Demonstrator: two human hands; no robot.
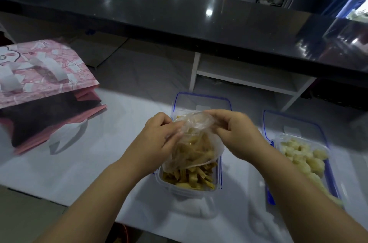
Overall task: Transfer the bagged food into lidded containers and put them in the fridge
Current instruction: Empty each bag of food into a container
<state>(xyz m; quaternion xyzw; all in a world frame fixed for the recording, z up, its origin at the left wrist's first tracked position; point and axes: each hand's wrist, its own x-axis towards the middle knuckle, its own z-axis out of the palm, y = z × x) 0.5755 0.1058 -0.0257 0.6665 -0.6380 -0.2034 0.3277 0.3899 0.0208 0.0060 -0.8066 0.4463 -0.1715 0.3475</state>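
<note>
A clear plastic bag [196, 143] of yellow strip-shaped food hangs mouth-down over a clear rectangular container [187, 187] on the white table. Yellow strips [189, 178] lie in the container below the bag. My left hand [161, 135] pinches the bag's upper left side. My right hand [237, 131] pinches its upper right side. A blue-rimmed lid [201, 101] lies behind this container. To the right stands a second clear container [322, 163] with pale chunks [304, 157] of food in it, and its blue-rimmed lid [288, 121] lies behind it.
A pink patterned tote bag [45, 83] with white handles lies open on its side at the table's left. A dark glossy counter [179, 18] runs across behind the table, with a white shelf unit [249, 75] under it. The table's near edge [59, 201] is close to me.
</note>
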